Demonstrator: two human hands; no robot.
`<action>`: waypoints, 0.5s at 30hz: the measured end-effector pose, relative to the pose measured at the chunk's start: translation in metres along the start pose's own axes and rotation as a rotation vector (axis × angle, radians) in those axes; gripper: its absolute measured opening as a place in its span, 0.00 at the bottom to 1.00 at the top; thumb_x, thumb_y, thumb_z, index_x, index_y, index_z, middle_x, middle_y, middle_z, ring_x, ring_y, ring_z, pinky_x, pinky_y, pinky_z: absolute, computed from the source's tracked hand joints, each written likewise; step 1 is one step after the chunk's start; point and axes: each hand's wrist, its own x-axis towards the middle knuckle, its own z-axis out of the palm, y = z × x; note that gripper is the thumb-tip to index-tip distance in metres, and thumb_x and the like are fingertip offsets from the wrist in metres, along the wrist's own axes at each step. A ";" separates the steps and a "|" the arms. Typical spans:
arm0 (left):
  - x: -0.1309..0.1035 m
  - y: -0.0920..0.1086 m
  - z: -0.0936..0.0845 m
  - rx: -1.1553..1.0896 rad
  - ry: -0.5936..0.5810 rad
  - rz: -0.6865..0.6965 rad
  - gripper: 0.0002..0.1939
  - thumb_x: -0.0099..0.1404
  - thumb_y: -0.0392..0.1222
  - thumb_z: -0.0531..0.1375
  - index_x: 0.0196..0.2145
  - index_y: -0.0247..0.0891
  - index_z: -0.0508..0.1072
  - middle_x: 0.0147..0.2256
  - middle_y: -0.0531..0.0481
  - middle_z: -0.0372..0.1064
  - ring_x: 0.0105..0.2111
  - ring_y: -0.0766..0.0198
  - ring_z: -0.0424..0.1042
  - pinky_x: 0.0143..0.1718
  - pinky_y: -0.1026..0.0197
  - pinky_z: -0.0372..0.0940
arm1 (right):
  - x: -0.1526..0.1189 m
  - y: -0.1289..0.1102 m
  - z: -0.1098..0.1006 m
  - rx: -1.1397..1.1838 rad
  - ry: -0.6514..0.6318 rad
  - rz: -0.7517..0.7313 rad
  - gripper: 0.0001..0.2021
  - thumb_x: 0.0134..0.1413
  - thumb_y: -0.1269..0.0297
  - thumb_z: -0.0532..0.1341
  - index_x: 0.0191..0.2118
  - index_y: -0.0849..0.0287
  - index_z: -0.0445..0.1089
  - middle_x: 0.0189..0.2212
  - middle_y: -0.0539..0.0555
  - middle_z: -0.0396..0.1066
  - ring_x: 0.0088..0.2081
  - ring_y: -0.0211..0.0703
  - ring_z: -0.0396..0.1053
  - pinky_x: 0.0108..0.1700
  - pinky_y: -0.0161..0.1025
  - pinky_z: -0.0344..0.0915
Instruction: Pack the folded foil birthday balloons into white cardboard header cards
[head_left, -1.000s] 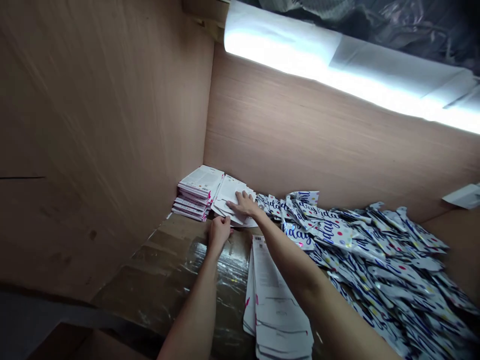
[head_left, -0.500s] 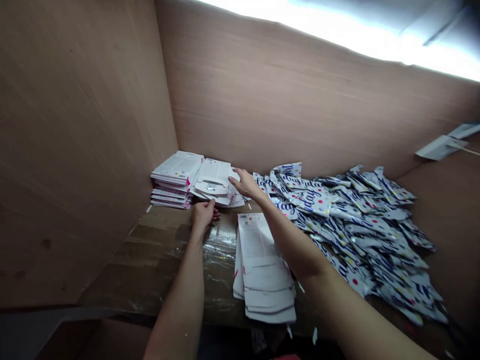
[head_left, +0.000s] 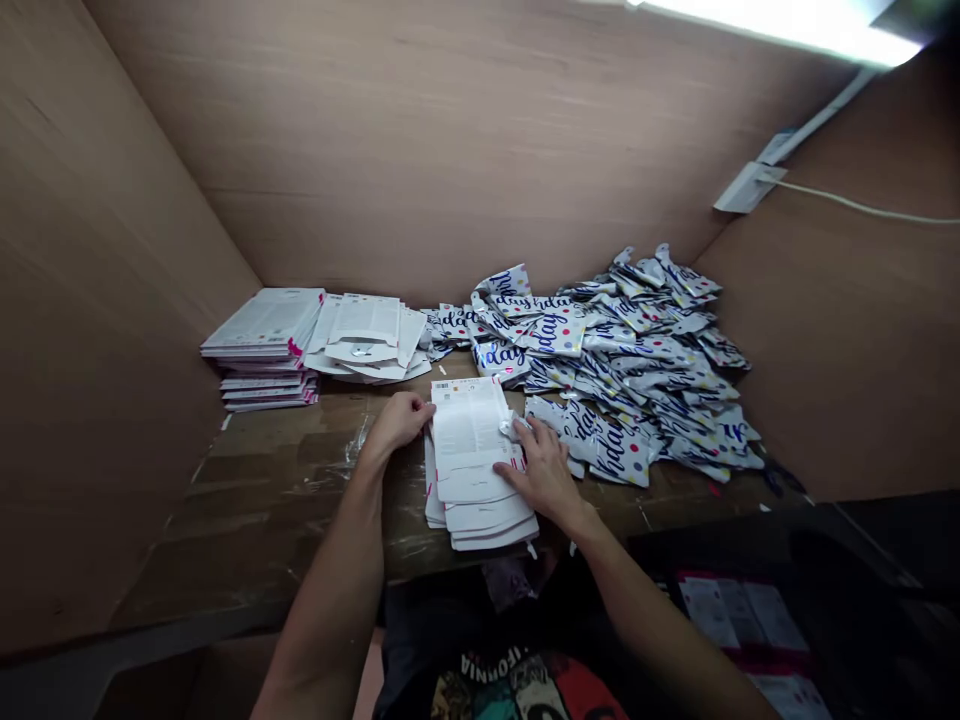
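A pile of flat white printed sleeves [head_left: 472,440] lies on the brown, tape-covered table in front of me. At its upper left edge, my left hand [head_left: 405,415] has its fingers pinched together on the edge of the top sleeve. My right hand [head_left: 540,465] rests over the pile's right side with fingers spread and curved, next to a small crumpled silvery piece at the sleeve's edge. Patterned foil packets with blue lettering and coloured dots [head_left: 615,430] lie just right of that hand.
A neat stack of white sleeves [head_left: 262,320] stands at the back left, beside looser sleeves [head_left: 364,325]. A large heap of foil packets [head_left: 637,340] covers the back right. Wooden panels [head_left: 412,150] enclose the table [head_left: 300,480].
Both hands have moved from the loose sleeves at the back to the pile in front. The view has shifted right and down, showing my shirt.
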 end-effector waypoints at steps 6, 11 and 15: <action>-0.028 0.010 0.018 0.156 0.062 0.041 0.13 0.57 0.48 0.71 0.25 0.41 0.73 0.29 0.47 0.78 0.30 0.54 0.74 0.31 0.60 0.58 | -0.011 -0.006 0.001 0.036 0.049 -0.026 0.36 0.64 0.45 0.64 0.71 0.58 0.61 0.71 0.69 0.57 0.70 0.65 0.55 0.66 0.59 0.55; -0.054 0.011 0.027 0.267 0.243 -0.001 0.15 0.65 0.47 0.65 0.23 0.42 0.70 0.30 0.42 0.77 0.35 0.50 0.74 0.37 0.57 0.58 | -0.025 -0.011 0.000 0.017 0.067 -0.057 0.37 0.62 0.46 0.66 0.71 0.57 0.61 0.72 0.69 0.56 0.70 0.67 0.53 0.66 0.61 0.54; -0.068 0.011 0.031 0.231 0.266 -0.014 0.12 0.67 0.50 0.63 0.30 0.41 0.74 0.32 0.43 0.78 0.35 0.52 0.76 0.36 0.59 0.59 | -0.028 -0.014 -0.001 0.018 0.060 -0.032 0.35 0.63 0.47 0.66 0.70 0.57 0.62 0.71 0.69 0.57 0.70 0.67 0.54 0.65 0.62 0.54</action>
